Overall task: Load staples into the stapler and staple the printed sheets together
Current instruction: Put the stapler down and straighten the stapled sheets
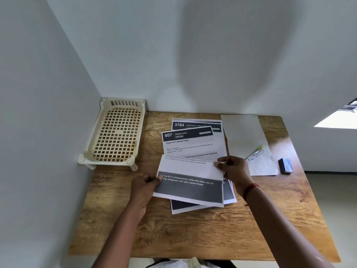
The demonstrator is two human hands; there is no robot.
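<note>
The left hand (145,185) pinches the left edge of the top sheet (190,172), thumb on the printed face and the other fingers tucked beneath the paper. The right hand (232,168) pinches the same sheet at its far right corner, thumb and fingertips closed on the edge. A red thread (251,187) circles the right wrist.

The sheet held between the hands is white in its far half, with a dark band of white lettering across its near half (the text mentions a tray, a kettle and a freezer drawer). It lies over a loose, fanned pile of printed sheets (183,206) in the middle of the wooden tabletop (193,233). Their dark corners stick out at the near and right sides. Beyond it, partly covered, is a sheet headed 957 (190,144), titled "Organize Folding Table". Farther back, a sheet headed 3784 (197,125) shows only its top strip.

Just to the right of the pile lies a blank paper (243,132), reaching almost to the wall (212,64). A few pens (256,153), one with a yellow cap, rest on its near end. A small dark blue block (285,165) sits on the wood near the right edge; whether it is a stapler or a box I cannot tell.

At the far left corner, against the walls, stands a cream plastic basket (117,132) with a grid floor.
</note>
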